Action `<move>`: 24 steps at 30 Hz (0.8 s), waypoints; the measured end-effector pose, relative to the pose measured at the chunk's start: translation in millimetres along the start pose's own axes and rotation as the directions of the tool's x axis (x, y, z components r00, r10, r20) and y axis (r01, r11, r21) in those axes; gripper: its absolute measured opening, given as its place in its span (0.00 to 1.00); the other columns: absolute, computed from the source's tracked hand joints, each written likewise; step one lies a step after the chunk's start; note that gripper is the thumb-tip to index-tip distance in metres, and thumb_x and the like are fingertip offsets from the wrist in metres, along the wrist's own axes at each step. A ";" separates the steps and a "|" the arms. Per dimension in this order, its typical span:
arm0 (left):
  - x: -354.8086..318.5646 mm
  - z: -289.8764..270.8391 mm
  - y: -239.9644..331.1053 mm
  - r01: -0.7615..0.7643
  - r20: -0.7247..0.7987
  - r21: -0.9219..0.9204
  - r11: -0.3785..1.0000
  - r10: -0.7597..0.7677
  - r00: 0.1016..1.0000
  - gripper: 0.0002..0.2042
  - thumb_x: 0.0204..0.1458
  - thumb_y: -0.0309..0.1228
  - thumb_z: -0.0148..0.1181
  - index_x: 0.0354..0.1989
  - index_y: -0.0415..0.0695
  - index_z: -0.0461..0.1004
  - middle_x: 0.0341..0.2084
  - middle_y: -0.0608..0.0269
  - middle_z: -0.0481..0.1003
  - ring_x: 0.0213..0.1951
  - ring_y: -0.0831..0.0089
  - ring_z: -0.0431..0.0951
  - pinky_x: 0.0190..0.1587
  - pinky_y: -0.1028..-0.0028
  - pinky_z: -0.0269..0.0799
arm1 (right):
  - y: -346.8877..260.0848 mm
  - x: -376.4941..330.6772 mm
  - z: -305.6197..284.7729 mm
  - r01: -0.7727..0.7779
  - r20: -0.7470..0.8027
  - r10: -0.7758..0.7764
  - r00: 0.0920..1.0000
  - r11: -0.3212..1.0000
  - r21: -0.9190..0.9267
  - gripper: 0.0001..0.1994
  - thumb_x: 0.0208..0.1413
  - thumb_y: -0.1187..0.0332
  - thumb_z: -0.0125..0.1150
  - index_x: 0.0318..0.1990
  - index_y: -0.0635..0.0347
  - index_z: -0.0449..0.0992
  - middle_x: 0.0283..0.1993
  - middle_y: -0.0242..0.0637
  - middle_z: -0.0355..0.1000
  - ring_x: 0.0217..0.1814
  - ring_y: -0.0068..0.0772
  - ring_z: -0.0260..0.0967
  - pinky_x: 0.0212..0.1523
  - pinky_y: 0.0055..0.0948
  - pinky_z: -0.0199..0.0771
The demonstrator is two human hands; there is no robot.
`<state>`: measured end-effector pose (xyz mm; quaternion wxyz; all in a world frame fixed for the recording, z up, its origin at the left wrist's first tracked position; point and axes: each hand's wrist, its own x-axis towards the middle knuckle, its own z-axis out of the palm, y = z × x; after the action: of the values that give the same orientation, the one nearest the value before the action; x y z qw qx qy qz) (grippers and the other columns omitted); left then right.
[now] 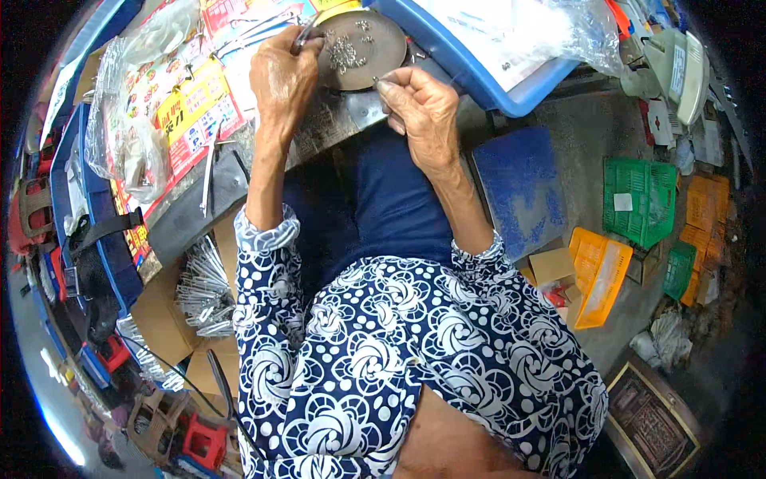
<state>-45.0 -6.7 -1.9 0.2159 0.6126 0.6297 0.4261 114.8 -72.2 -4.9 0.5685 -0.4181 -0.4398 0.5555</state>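
My left hand is closed, its thumb and fingers gripping a thin metal piece at the left rim of a round brown dish. Small shiny metal parts lie scattered in that dish. At the dish's lower right, my right hand makes a pinch with thumb and forefinger. A tiny dark bit shows at its fingertips, too small to name. The two hands are apart, both over the near edge of the worktable.
A blue tray holding clear plastic bags stands right of the dish. Red and yellow printed sheets and a plastic bag cover the table's left. Below it, a cardboard box holds metal strips. Green and orange crates stand at right.
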 end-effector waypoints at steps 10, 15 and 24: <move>-1.2 8.2 5.4 -0.228 0.154 0.281 0.932 0.190 0.970 0.11 0.41 0.34 0.51 0.32 0.47 0.75 0.21 0.49 0.73 0.26 0.54 0.74 0.30 0.63 0.68 | 5.7 -29.2 4.8 -0.189 0.163 0.177 0.971 0.980 0.055 0.05 0.48 0.74 0.53 0.30 0.68 0.69 0.19 0.29 0.63 0.15 0.11 0.52 0.14 0.10 0.50; -5.7 1.4 0.0 -0.076 0.200 0.105 0.992 0.054 0.978 0.10 0.41 0.32 0.50 0.31 0.46 0.75 0.20 0.50 0.73 0.24 0.60 0.75 0.29 0.68 0.68 | 14.2 -49.5 3.3 -0.313 0.270 0.307 0.913 0.949 -0.022 0.05 0.48 0.74 0.52 0.30 0.67 0.69 0.18 0.28 0.62 0.15 0.11 0.53 0.14 0.10 0.50; -4.5 -0.3 8.7 -0.098 0.115 0.200 0.975 0.076 0.990 0.11 0.40 0.32 0.53 0.33 0.49 0.75 0.22 0.54 0.74 0.27 0.61 0.75 0.31 0.68 0.68 | 55.4 -66.8 -3.7 -0.202 0.227 0.235 0.945 0.966 -0.159 0.04 0.47 0.74 0.54 0.29 0.67 0.70 0.18 0.27 0.63 0.17 0.12 0.56 0.16 0.15 0.56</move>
<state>-39.4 -12.0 4.2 0.1660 0.6804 0.6303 0.3348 104.0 -137.0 -61.7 0.4155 -0.4300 -0.4933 0.6317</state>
